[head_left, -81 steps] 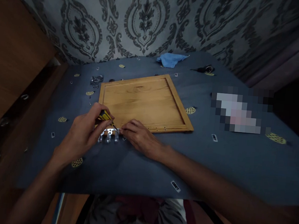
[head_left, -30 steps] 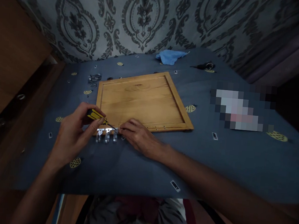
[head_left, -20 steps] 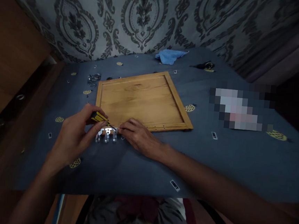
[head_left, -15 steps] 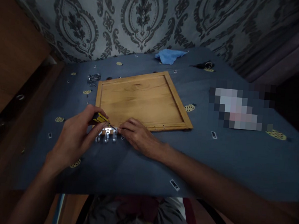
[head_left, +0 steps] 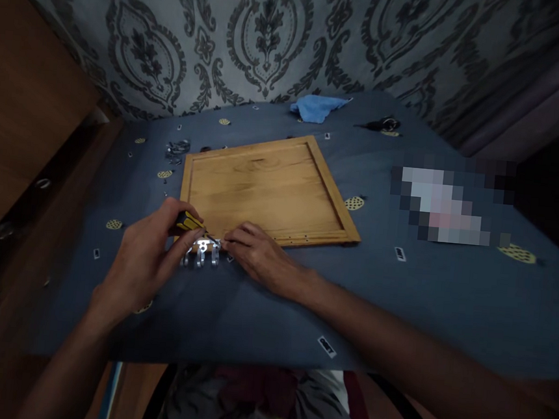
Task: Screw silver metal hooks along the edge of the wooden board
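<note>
Left hand (head_left: pixel 145 260): closed around screwdriver (head_left: pixel 187 222), yellow-and-black handle, tip angled down onto hook rack (head_left: pixel 201 253).
Right hand (head_left: pixel 256 254): fingertips gathered on the rack's right end.
Hook rack: metal, against the near-left corner of the wooden board (head_left: pixel 266 189), near the table's (head_left: pixel 399 298) front edge.
Blue cloth (head_left: pixel 318 107): far edge.

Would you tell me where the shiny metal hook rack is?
Head view: the rack lies at the near left corner of the square wooden tray, between left hand and right hand.
</note>
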`<action>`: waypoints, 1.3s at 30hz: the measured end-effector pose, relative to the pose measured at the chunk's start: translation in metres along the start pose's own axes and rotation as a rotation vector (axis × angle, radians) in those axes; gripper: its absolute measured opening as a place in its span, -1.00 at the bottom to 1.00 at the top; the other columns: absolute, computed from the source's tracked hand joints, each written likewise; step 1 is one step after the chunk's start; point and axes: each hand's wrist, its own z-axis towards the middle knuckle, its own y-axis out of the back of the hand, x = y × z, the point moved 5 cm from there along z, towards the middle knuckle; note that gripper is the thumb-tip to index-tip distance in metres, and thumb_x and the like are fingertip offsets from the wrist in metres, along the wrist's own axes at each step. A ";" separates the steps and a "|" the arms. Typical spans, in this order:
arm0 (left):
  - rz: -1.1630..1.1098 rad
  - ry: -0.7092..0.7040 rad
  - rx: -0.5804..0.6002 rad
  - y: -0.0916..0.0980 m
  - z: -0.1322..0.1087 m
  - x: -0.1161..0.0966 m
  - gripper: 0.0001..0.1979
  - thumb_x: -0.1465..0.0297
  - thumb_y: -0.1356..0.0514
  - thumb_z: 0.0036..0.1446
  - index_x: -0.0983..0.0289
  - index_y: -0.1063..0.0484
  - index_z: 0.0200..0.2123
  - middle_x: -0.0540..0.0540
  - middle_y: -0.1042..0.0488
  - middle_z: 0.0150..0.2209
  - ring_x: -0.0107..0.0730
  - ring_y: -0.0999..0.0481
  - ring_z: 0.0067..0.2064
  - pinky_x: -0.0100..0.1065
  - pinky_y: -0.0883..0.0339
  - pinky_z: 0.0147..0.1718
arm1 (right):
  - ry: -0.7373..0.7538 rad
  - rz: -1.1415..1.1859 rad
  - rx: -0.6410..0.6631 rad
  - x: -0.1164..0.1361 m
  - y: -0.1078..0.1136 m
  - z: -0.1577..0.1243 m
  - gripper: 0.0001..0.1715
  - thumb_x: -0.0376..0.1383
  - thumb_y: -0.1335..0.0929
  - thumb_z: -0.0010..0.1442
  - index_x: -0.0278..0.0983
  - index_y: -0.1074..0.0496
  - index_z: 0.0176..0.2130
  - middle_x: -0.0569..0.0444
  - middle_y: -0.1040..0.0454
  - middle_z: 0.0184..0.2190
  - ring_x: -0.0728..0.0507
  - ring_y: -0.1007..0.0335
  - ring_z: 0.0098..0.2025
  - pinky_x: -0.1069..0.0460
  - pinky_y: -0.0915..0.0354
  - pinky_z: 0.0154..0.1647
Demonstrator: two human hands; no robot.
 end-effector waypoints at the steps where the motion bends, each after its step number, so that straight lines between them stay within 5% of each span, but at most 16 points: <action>1: -0.031 0.018 -0.005 0.002 0.000 0.000 -0.90 0.32 -0.25 0.31 0.19 -0.44 -0.14 0.00 -0.62 -0.27 -0.38 -0.66 -0.31 -0.46 -0.47 -0.43 | 0.000 0.001 0.004 0.000 0.000 0.000 -0.72 -0.38 -0.24 0.50 -0.33 -0.55 -0.06 -0.11 -0.55 -0.17 -0.19 -0.34 -0.12 -0.10 -0.40 -0.07; 9: -0.367 0.199 -0.405 0.031 -0.001 0.010 -0.84 0.34 -0.38 0.20 0.18 -0.52 -0.16 -0.01 -0.63 -0.19 -0.34 -0.65 -0.16 -0.33 -0.61 -0.17 | -0.006 0.004 -0.006 -0.002 -0.002 0.000 -0.71 -0.35 -0.24 0.51 -0.32 -0.55 -0.06 -0.09 -0.55 -0.17 -0.19 -0.35 -0.11 -0.10 -0.42 -0.06; 16: -0.397 0.258 -0.318 0.004 0.008 0.044 -0.78 0.28 -0.40 0.09 0.23 -0.49 -0.25 -0.05 -0.48 -0.36 -0.48 -0.52 -0.40 -0.44 -0.50 -0.40 | 0.001 0.005 0.003 -0.002 -0.002 -0.001 -0.71 -0.37 -0.24 0.49 -0.36 -0.55 -0.04 -0.13 -0.56 -0.15 -0.21 -0.34 -0.12 -0.13 -0.44 -0.07; 24: -0.391 0.193 -0.093 -0.045 0.028 0.071 -0.80 0.25 -0.26 0.16 0.21 -0.35 -0.24 -0.03 -0.48 -0.37 -0.36 -0.56 -0.38 -0.38 -0.46 -0.40 | 0.006 -0.041 -0.033 0.002 0.001 -0.001 -0.77 -0.44 -0.28 0.45 -0.31 -0.54 -0.05 -0.08 -0.56 -0.18 -0.21 -0.41 -0.10 -0.13 -0.47 -0.03; 29: -0.208 0.078 -0.054 -0.066 0.041 0.073 -0.93 0.35 -0.28 0.15 0.19 -0.44 -0.32 0.05 -0.55 -0.31 -0.20 -0.55 -0.19 -0.23 -0.45 -0.14 | 0.019 -0.052 -0.055 0.003 0.003 -0.001 -0.77 -0.49 -0.35 0.38 -0.26 -0.52 -0.03 -0.02 -0.57 -0.20 -0.18 -0.45 -0.13 -0.09 -0.51 -0.09; 33: -0.104 0.064 -0.093 -0.054 0.052 0.090 -0.94 0.38 -0.22 0.27 0.20 -0.49 -0.21 0.10 -0.58 -0.17 -0.18 -0.55 -0.04 -0.15 -0.44 0.02 | 0.021 -0.034 -0.081 0.001 0.001 -0.003 -0.73 -0.50 -0.35 0.36 -0.24 -0.51 -0.01 -0.02 -0.58 -0.20 -0.18 -0.47 -0.15 -0.08 -0.53 -0.14; 39: 0.015 0.245 -0.233 -0.008 0.060 0.176 -0.69 0.22 -0.24 0.36 0.31 -0.47 0.03 0.16 -0.54 -0.01 -0.21 -0.58 -0.04 -0.07 -0.54 -0.04 | 0.031 0.006 -0.109 0.002 0.004 -0.001 -0.69 -0.46 -0.28 0.42 -0.20 -0.51 0.04 -0.04 -0.59 -0.16 -0.21 -0.50 -0.13 -0.12 -0.54 -0.14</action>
